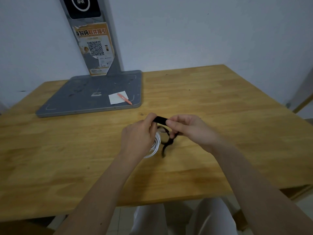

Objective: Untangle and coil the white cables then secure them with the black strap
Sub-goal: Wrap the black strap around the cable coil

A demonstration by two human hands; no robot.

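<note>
An orange poster (94,48) on the grey stand (105,31) carries Chinese headline characters and a QR code (95,48).

Forearms: bare, no sleeves in view.
Left hand (138,136): no rings, no watch.
Right hand (189,128): likewise unadorned.
Legs: light, whitish trousers.

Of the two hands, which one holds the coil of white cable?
The left hand: the white cable coil loops under its fingers. The right hand pinches only the black strap.
</note>
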